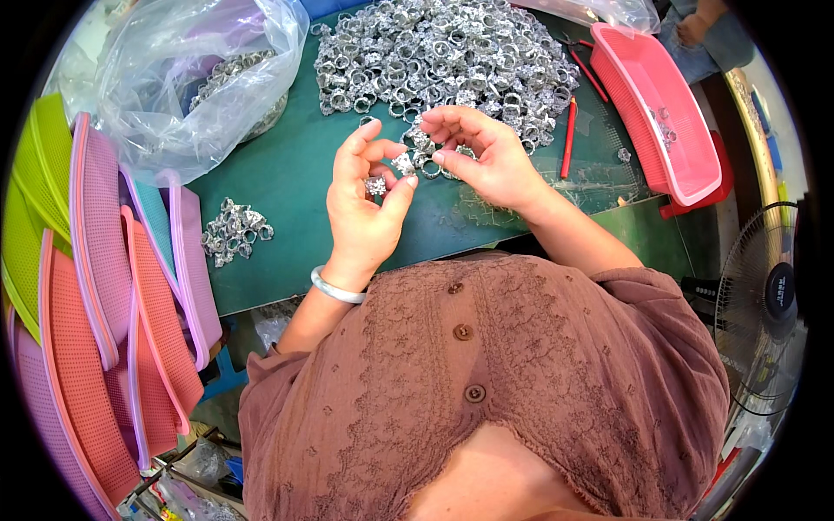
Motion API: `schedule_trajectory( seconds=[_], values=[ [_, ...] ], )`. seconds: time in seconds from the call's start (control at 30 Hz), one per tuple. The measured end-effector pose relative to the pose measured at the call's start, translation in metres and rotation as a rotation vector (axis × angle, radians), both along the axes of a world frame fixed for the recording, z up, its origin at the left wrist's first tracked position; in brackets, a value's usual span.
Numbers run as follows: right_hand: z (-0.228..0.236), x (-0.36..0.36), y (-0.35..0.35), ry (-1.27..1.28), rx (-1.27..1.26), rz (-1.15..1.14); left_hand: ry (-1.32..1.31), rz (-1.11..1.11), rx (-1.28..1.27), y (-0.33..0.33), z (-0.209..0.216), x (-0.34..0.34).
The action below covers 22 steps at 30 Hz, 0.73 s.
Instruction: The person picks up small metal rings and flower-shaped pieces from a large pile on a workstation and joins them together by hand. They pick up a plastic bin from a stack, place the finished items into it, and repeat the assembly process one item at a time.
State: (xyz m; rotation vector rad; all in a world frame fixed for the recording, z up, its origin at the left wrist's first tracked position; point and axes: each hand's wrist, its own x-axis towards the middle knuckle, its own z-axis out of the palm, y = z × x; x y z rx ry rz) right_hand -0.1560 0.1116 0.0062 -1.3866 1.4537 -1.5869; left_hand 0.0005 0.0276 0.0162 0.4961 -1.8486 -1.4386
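Note:
My left hand [365, 217] is raised over the table with its thumb and fingers closed on a silver-coloured ring [403, 163] that has a large, ornate top. A second ring [375, 186] of the same kind sits among its fingers. Just to the right, my right hand [486, 161] has its fingers curved and its thumb apart from them, and no ring shows in its grip. Loose rings [432, 168] lie on the table behind and below the fingertips. Beyond both hands rises a big heap of rings [443, 61].
A small pile of rings [234, 231] lies at the left on the green table [291, 187]. Behind it stands a clear plastic bag [148, 104] with rings inside. Coloured baskets [95, 243] lean at the left. Pliers [569, 139] and a pink basket [643, 95] are at the right, beside a fan [756, 304].

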Motion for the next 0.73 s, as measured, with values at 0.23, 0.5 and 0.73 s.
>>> schedule_trajectory(
  seconds=[0.23, 0.5, 0.73],
  values=[
    [0.001, -0.003, -0.002, 0.049, -0.002, -0.066, 0.046, -0.101, 0.339, -0.003, -0.001, -0.001],
    [0.001, -0.012, -0.002, 0.273, 0.053, -0.141, 0.054, -0.238, 1.103, -0.019, -0.001, 0.005],
    [0.004, -0.018, -0.016, 0.994, 0.079, -0.183, 0.231, -0.19, 0.589, -0.072, 0.039, 0.015]
  ],
)
